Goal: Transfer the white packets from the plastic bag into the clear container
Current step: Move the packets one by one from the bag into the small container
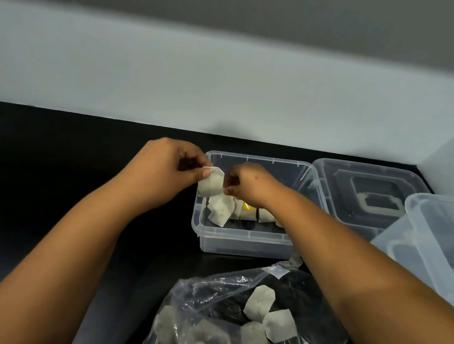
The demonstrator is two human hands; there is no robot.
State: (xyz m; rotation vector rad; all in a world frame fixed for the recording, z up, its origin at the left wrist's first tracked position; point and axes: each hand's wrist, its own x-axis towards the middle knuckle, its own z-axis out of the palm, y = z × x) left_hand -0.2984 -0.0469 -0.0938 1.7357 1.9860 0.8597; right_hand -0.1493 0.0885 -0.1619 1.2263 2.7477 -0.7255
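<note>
Head view: 1 packet is held over the container.
It is pinched by left hand and right hand; the bag lies nearer.

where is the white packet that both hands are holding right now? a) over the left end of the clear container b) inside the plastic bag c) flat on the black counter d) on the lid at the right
a: the left hand and right hand pinch the white paper packet by its edges above the left end of the clear plastic container, off the black counter.

White packet between both hands' fingers above clear container
</note>
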